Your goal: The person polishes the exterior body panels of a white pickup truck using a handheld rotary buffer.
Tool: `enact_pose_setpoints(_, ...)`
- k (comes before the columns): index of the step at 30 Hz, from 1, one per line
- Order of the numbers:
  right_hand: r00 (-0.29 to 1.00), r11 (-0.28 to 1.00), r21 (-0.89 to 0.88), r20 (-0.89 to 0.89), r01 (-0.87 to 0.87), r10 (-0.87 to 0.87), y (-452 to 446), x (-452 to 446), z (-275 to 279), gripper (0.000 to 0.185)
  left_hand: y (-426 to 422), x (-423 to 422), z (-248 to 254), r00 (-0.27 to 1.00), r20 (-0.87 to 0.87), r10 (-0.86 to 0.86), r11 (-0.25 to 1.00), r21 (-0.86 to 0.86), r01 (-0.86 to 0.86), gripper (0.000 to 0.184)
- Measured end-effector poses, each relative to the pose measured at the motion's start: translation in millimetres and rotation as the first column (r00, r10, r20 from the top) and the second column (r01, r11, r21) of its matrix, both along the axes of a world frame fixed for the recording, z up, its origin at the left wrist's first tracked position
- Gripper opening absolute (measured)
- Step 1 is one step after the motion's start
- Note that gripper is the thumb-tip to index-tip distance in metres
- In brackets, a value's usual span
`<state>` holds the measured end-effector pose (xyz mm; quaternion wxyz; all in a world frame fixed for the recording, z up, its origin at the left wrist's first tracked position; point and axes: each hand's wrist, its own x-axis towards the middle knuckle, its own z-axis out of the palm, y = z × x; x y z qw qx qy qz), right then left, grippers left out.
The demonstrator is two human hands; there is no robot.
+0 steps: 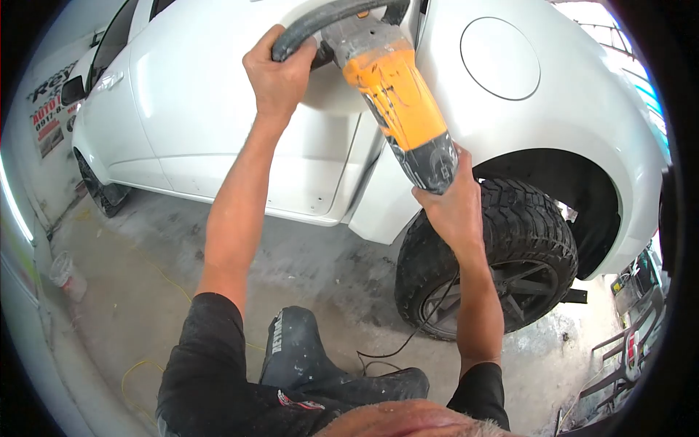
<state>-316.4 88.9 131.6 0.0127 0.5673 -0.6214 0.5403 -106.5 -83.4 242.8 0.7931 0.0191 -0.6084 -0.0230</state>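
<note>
Orange power tool [404,98] is held up in both hands in front of the white vehicle [240,95], between the rear door and the rear wheel arch [579,182]. The left hand [280,76] is wrapped around the black loop handle [309,29] at the tool's grey head; the right hand [453,204] is closed around the dark rear end of the body. The tool slants from its head at the top down to the right hand. Its working face is out of sight, so whether it touches the paint I cannot tell.

At the far left, a pale, translucent plastic container [68,277] sits on the concrete floor [306,255] by the wall. Something faintly reddish shows on or through its side; whether that is contents or printing is too small to tell. On the vehicle's rear panel, a round fuel flap [500,58] lies closed, hiding whatever is behind it. Part of a knobbly black tyre [488,240] sits within the arch, around a dark spoked wheel.

A black cable [429,320] hangs in front of the tyre and loops on the floor. Thin yellow cord [164,273] lies farther left, and a dark chair [630,357] stands at the right edge.
</note>
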Motion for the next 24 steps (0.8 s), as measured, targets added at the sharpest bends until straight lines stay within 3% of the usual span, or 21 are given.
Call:
enact_pose_setpoints(4, 0.996, 1.000, -0.004, -0.092, -0.008, 0.007, 2, 9, 39, 0.073, -7, 18, 27, 0.996, -0.016, -0.090, 0.994, 0.061, 0.090, 0.011)
enact_pose_setpoints(11, 0.984, 0.990, 0.142, -0.171, -0.020, 0.045, 3, 15, 66, 0.071, -13, 34, 29, 0.985, -0.143, -0.096, 0.990, 0.087, 0.110, 0.015)
enact_pose_setpoints(20, 0.974, 0.993, -0.002, -0.193, 0.121, -0.119, 24, -15, 56, 0.070, 0, -12, 30, 0.972, -0.130, -0.194, 0.974, 0.095, 0.208, 0.010)
enact_pose_setpoints(22, 0.964, 0.987, -0.028, -0.210, 0.158, -0.160, 38, -24, 68, 0.069, -1, -26, 37, 0.955, -0.114, -0.273, 0.961, 0.016, 0.276, 0.013)
enact_pose_setpoints(24, 0.952, 0.986, -0.077, -0.261, 0.147, -0.162, 53, -32, 85, 0.067, 1, -38, 45, 0.935, -0.156, -0.319, 0.942, 0.059, 0.331, 0.012)
